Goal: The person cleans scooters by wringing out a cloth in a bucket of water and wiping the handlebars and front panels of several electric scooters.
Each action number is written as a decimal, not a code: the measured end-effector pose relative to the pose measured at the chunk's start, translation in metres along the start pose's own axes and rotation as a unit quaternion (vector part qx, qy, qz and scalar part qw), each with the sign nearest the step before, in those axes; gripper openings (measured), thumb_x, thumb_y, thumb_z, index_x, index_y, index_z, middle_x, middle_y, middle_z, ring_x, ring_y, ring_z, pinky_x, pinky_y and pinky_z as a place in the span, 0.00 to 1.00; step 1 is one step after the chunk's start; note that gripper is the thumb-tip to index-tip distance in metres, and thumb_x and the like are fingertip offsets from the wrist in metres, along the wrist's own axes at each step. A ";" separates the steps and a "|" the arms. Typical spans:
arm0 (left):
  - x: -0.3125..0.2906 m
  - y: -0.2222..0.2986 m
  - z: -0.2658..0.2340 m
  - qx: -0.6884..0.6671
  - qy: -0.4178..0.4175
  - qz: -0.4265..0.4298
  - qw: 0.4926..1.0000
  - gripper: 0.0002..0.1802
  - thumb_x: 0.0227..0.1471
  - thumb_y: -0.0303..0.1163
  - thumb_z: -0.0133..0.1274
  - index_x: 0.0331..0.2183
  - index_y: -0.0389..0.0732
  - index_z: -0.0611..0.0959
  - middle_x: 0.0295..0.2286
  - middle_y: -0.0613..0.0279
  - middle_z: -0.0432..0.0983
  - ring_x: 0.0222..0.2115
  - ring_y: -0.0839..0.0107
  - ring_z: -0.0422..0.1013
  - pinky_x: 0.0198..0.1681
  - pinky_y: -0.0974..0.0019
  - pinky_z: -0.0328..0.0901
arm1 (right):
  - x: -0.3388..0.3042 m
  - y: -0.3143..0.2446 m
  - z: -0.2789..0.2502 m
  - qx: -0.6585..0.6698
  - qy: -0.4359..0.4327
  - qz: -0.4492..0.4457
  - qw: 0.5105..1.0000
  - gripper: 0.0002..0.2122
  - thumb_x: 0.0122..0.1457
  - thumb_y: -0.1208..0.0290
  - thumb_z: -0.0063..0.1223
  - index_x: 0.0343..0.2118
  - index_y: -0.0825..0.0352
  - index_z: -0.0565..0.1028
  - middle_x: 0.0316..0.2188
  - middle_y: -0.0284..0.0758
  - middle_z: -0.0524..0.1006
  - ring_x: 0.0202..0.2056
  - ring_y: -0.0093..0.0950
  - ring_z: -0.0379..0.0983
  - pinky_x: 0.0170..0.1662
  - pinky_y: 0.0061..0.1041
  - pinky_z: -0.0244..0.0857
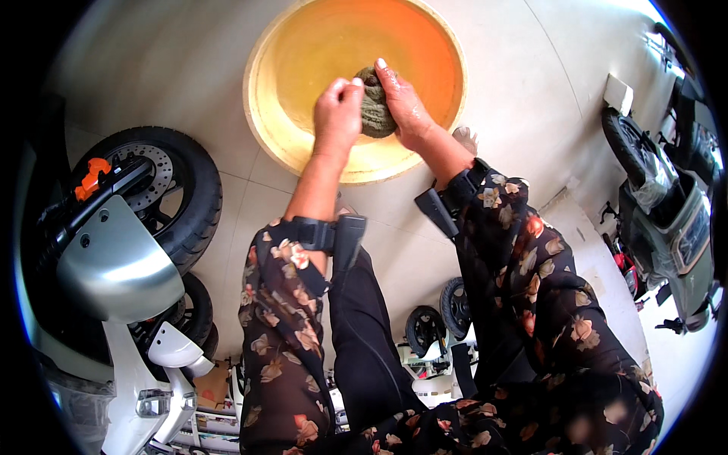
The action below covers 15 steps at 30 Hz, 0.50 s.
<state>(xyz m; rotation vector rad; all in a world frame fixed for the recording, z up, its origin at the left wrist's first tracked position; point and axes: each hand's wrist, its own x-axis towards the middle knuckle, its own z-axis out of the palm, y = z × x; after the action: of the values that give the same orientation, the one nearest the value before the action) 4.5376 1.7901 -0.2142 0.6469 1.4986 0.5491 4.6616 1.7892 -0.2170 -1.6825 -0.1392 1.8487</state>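
Between my two hands is a wet, dark grey-green cloth [374, 112], bunched into a lump. My left hand [339, 114] is curled into a fist at its left side, thumb on top. On the other side my right hand [406, 106] grips it, wet, with the thumb pointing up; its fingertips are hidden behind the cloth. Both hands are over a round yellow basin [260, 125], whose inside looks orange at the right and holds what looks like shallow water.
A scooter's front wheel [199, 193] with a silver fender [121, 262] stands close on my left. More scooters, one with a grey body [675, 227], line the right. Behind my legs are further small wheels [426, 331]. Pale tiles [523, 91] cover the floor.
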 end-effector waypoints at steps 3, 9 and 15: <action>-0.004 0.001 -0.021 -0.094 0.025 0.018 0.995 0.11 0.60 0.36 0.47 0.29 0.41 0.74 0.26 0.76 0.64 0.28 0.85 0.58 0.33 0.77 0.56 | -0.002 -0.011 -0.017 -0.213 -0.027 -0.162 0.963 0.18 0.54 0.63 0.57 0.45 0.65 0.71 0.37 0.42 0.74 0.40 0.34 0.72 0.45 0.30 0.66; 0.011 -0.006 -0.050 0.125 0.123 0.142 0.974 0.14 0.58 0.38 0.50 0.27 0.37 0.74 0.22 0.64 0.69 0.25 0.71 0.64 0.30 0.65 0.62 | 0.004 -0.021 -0.053 -0.543 -0.060 -0.323 0.773 0.28 0.46 0.78 0.54 0.54 0.53 0.67 0.48 0.44 0.67 0.50 0.44 0.64 0.52 0.34 0.64; 0.023 -0.044 -0.037 0.493 0.088 0.306 0.809 0.26 0.51 0.36 0.55 0.52 0.47 0.71 0.51 0.55 0.68 0.55 0.55 0.60 0.56 0.50 0.55 | 0.034 0.015 -0.049 -0.709 0.118 -0.308 0.624 0.38 0.46 0.75 0.58 0.62 0.48 0.57 0.58 0.42 0.62 0.56 0.44 0.61 0.58 0.46 0.53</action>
<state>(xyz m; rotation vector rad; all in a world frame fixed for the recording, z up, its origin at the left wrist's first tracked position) 4.4982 1.7766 -0.2601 1.9911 1.6934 0.2569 4.7018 1.7785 -0.2618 -2.2075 -2.2145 0.7322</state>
